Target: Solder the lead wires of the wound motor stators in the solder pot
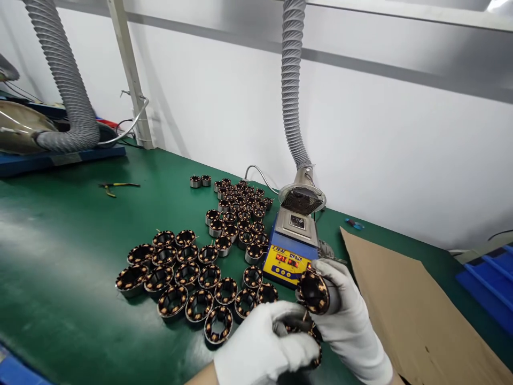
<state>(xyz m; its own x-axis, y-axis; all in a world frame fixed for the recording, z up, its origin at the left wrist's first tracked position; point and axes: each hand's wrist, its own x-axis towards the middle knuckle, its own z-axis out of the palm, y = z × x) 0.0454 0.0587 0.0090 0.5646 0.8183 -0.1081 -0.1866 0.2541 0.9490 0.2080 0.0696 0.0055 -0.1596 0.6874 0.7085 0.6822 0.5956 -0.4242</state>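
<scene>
In the head view my right hand [355,321], in a white glove, is closed around a motor stator [314,292], a dark ring with copper windings facing left. My left hand [260,342], gloved too, curls its fingers around a second stator [316,350], mostly hidden behind them. The two rings are close together, one above the other; whether they touch I cannot tell. Just beyond my hands stands a blue and yellow solder pot [290,251] with a lit red display. Several more stators [199,306] stand in loose rows on the green table to the left.
A grey exhaust hose [294,80] with a round hood [301,198] hangs over the pot. Cardboard [417,305] lies to the right, beside blue crates [491,289]. Yellow-handled pliers [116,186] lie at the left; a blue-handled tool [354,224] lies behind the cardboard.
</scene>
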